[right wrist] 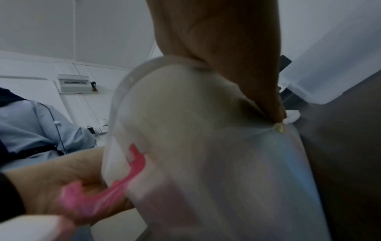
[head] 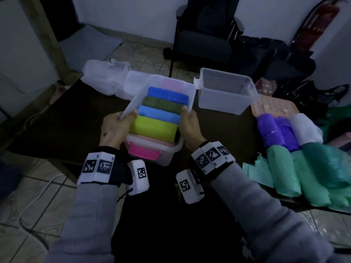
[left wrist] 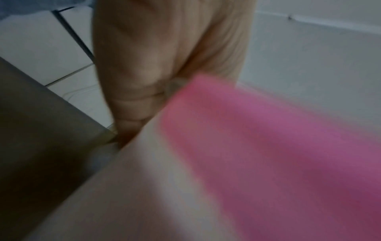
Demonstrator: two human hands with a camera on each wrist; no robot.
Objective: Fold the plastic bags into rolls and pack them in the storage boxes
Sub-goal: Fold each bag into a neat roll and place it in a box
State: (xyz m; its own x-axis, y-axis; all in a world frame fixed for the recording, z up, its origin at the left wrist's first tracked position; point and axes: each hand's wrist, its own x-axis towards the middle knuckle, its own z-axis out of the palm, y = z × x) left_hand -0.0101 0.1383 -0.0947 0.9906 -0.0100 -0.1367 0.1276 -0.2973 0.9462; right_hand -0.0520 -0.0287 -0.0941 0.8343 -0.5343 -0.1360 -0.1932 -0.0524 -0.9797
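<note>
A clear storage box [head: 133, 103] with a pink latch [head: 144, 153] stands on the dark table [head: 66, 118]. It is packed with a row of rolled bags: blue [head: 167, 95], dark green, light blue, lime [head: 153, 128] and peach. My left hand [head: 114, 128] grips its left wall and my right hand [head: 190, 126] its right wall, thumbs over the rim. In the right wrist view my fingers [right wrist: 226, 48] lie down the box wall [right wrist: 206, 146] by the latch [right wrist: 136, 161]. The left wrist view shows blurred fingers [left wrist: 154, 57] against the box [left wrist: 268, 146].
An empty clear box [head: 226, 92] stands to the right. Purple [head: 269, 130], white [head: 305, 128] and green rolls [head: 284, 171] lie at the right edge, over a peach lid [head: 273, 105]. Loose white bags [head: 104, 74] lie at the back left. A dark chair [head: 203, 35] stands behind.
</note>
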